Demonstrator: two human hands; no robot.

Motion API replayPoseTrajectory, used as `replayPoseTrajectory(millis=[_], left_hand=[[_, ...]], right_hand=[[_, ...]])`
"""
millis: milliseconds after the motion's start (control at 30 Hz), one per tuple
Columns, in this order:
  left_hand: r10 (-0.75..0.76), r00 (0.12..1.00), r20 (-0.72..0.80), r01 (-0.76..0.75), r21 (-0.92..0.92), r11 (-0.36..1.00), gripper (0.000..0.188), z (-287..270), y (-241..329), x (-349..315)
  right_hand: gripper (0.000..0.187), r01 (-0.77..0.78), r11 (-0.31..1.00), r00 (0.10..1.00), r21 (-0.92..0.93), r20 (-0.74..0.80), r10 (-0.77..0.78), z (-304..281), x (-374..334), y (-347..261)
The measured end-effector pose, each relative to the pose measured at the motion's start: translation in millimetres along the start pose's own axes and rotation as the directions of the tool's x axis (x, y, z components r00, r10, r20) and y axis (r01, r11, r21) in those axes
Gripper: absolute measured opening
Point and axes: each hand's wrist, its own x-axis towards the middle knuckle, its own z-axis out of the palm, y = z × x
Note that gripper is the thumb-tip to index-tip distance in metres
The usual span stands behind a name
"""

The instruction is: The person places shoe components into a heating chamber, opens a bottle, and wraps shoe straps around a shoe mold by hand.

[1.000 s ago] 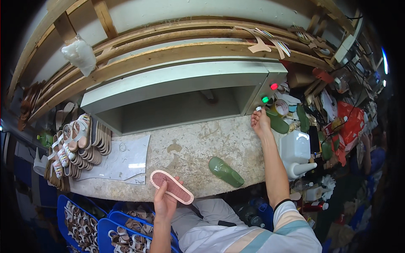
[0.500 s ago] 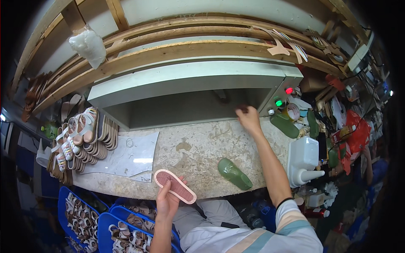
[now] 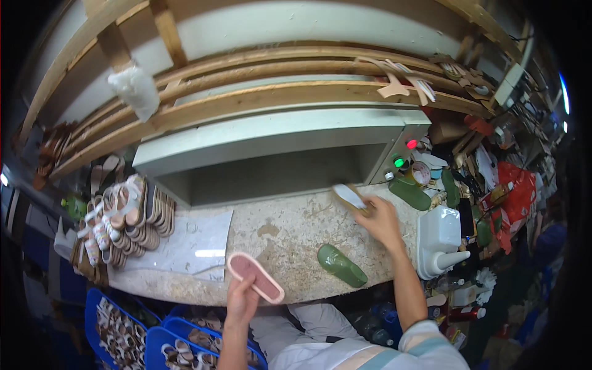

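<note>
My left hand (image 3: 242,297) pinches a pink shoe sole (image 3: 269,288) with a paler rim, above the front edge of the worktable. My right hand (image 3: 381,221) is closed on a blurred, elongated piece (image 3: 349,197) that looks like a shoe sole, with a white face and tan rim. It is just in front of the right end of a grey, open-fronted box (image 3: 271,127). On the tabletop between my hands lies a green shoe last (image 3: 341,265).
Stacked sandals (image 3: 132,209) stand at left beside a clear sheet (image 3: 200,246). More green lasts (image 3: 409,193), a tape roll (image 3: 420,173) and a white spouted bottle (image 3: 439,237) crowd the right. Blue bins (image 3: 157,336) of sandal parts sit below; wooden rails (image 3: 259,92) cross above.
My right hand has drawn back from the box opening toward me, and the white-faced piece now shows in it. My left hand still holds the pink sole. The view has shifted slightly.
</note>
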Motion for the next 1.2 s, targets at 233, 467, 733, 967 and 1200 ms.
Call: replayPoseTrajectory(millis=[233,467,733,967,1200], left_hand=[[-0.017,0.985,0.174,-0.035,0.291,0.956,0.047,53,18,93],[-0.078,0.994,0.080,0.033,0.451,0.892,0.042,68,52,235],[0.605,0.697,0.385,-0.474,0.881,-0.014,0.045,42,23,293],[0.392,0.796,0.462,-0.467,0.880,-0.089,0.040,44,9,185],[0.424,0.731,0.534,-0.535,0.835,-0.129,0.039,4,8,104]], right_hand=[[0.035,-0.150,0.929,0.987,-0.337,0.009,0.162,-92,-145,-2],[0.033,-0.108,0.990,0.993,-0.092,0.029,0.111,-108,-126,-53],[0.028,-0.039,0.997,0.995,0.060,0.094,0.033,-108,-115,-71],[0.050,0.139,0.990,0.928,0.014,0.347,-0.136,-66,-113,-77],[0.053,0.056,0.991,0.955,-0.118,0.296,-0.019,-30,-133,-65]])
